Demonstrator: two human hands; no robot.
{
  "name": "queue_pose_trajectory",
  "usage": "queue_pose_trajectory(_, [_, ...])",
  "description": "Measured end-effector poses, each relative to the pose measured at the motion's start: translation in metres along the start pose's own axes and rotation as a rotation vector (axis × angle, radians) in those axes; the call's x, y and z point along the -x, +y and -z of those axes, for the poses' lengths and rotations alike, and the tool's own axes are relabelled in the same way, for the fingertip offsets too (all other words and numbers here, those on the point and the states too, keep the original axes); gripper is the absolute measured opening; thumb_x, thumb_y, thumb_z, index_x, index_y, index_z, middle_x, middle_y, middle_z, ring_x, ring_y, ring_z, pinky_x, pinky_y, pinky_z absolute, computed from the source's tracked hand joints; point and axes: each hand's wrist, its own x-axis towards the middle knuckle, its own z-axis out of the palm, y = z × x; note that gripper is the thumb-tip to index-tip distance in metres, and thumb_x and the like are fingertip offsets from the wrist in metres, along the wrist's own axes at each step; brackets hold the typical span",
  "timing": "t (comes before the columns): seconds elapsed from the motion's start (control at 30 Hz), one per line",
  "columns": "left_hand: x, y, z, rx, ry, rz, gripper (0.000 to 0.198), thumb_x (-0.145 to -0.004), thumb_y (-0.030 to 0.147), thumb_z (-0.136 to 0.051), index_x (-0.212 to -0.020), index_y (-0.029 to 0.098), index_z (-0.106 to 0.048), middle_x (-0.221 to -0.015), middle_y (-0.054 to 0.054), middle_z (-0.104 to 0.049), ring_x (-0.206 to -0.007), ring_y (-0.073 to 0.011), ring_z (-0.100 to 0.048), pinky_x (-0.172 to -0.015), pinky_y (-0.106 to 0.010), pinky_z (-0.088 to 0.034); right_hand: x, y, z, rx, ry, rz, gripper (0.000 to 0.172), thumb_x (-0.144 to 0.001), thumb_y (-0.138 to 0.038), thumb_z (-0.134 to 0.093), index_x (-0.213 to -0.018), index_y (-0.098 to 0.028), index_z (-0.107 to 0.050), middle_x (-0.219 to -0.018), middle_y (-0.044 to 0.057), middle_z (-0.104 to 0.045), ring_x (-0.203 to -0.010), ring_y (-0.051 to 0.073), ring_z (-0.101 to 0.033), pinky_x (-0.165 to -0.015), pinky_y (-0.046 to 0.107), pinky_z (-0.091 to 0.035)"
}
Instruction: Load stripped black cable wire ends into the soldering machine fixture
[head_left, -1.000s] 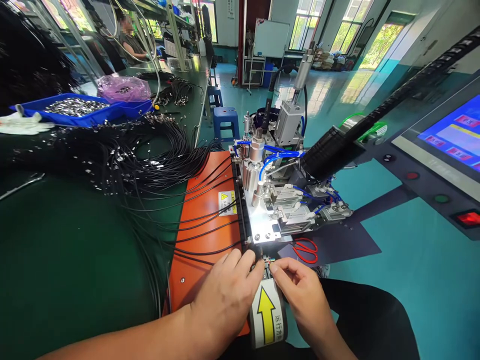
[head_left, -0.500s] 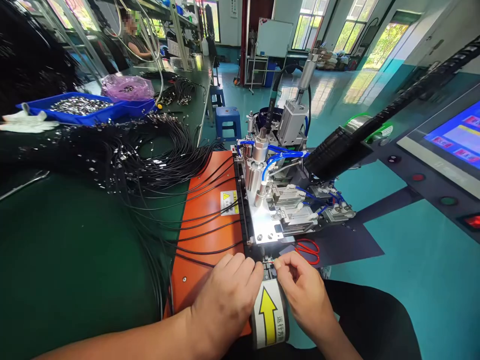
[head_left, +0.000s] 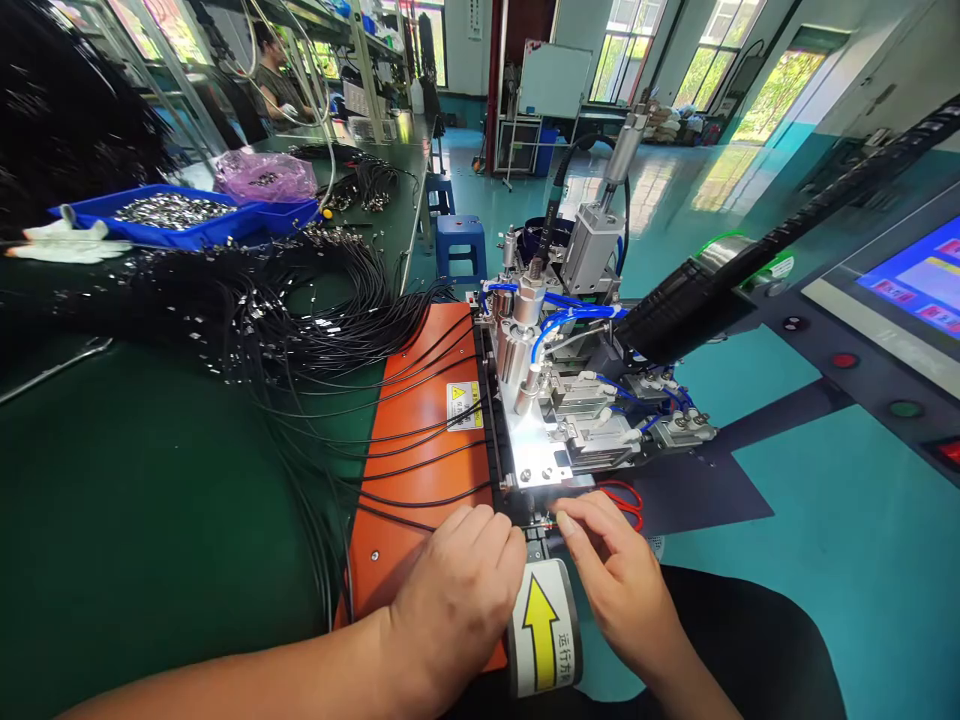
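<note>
My left hand (head_left: 469,575) is curled closed at the front of the metal machine (head_left: 529,440), over the edge of the orange plate (head_left: 420,430); a black cable runs under it, and what its fingertips pinch is hidden. Across the small fixture (head_left: 537,530), my right hand (head_left: 619,570) has thumb and index finger close together at a tiny part too small to name. Several black cables (head_left: 420,465) cross the orange plate into the machine's side. Below the fixture sits a white label with a yellow arrow (head_left: 540,625).
Red-handled scissors (head_left: 626,500) lie behind my right hand. A control panel (head_left: 892,350) stands at the right. On the green table (head_left: 150,500) are a cable bundle (head_left: 322,310), a blue tray (head_left: 180,238) and a white glove (head_left: 67,243). A person (head_left: 277,80) sits far back.
My right thumb and index finger have shifted slightly, the fingers now more extended over the fixture. My left hand keeps nearly the same place. The whole view has moved a little.
</note>
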Motion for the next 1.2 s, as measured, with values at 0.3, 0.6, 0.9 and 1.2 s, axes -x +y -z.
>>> queue_pose_trajectory(0.3, [0.001, 0.0, -0.001, 0.006, -0.023, -0.008, 0.029, -0.087, 0.001, -0.035, -0.078, 0.016, -0.057, -0.072, -0.007, -0.055, -0.064, -0.0225, -0.049, -0.06, -0.036, -0.044, -0.001, 0.002, -0.003, 0.013, 0.026, -0.052, 0.022, -0.097, -0.036, -0.055, -0.084, -0.022, -0.066, -0.083, 0.002, -0.06, -0.076, 0.018, -0.058, -0.069, 0.028, -0.044])
queue_pose_trajectory(0.6, [0.0, 0.0, 0.002, -0.003, 0.004, -0.002, 0.029, -0.088, 0.001, -0.034, -0.077, 0.017, -0.056, -0.07, -0.006, -0.054, -0.062, -0.0218, -0.048, -0.058, -0.035, -0.043, -0.004, 0.004, -0.006, -0.067, -0.026, -0.223, 0.03, -0.094, -0.046, -0.054, -0.084, -0.02, -0.065, -0.076, 0.001, -0.06, -0.069, 0.017, -0.054, -0.064, 0.027, -0.044])
queue_pose_trajectory(0.9, [0.0, 0.0, 0.0, -0.006, -0.017, -0.005, 0.027, -0.089, 0.002, -0.035, -0.084, 0.015, -0.059, -0.073, -0.007, -0.056, -0.066, -0.0226, -0.051, -0.061, -0.036, -0.047, -0.005, 0.002, -0.008, -0.132, -0.034, -0.221, 0.032, -0.095, -0.047, -0.052, -0.081, -0.02, -0.063, -0.07, -0.002, -0.056, -0.064, 0.015, -0.051, -0.061, 0.025, -0.042])
queue_pose_trajectory(1.2, [0.002, -0.003, 0.005, 0.007, -0.12, 0.061, 0.026, -0.086, -0.001, -0.039, -0.077, 0.017, -0.057, -0.076, -0.007, -0.056, -0.066, -0.023, -0.051, -0.058, -0.036, -0.048, -0.003, 0.004, -0.016, -0.076, -0.051, -0.249, 0.036, -0.098, -0.049, -0.043, -0.08, -0.02, -0.055, -0.074, -0.002, -0.051, -0.068, 0.016, -0.047, -0.064, 0.027, -0.039])
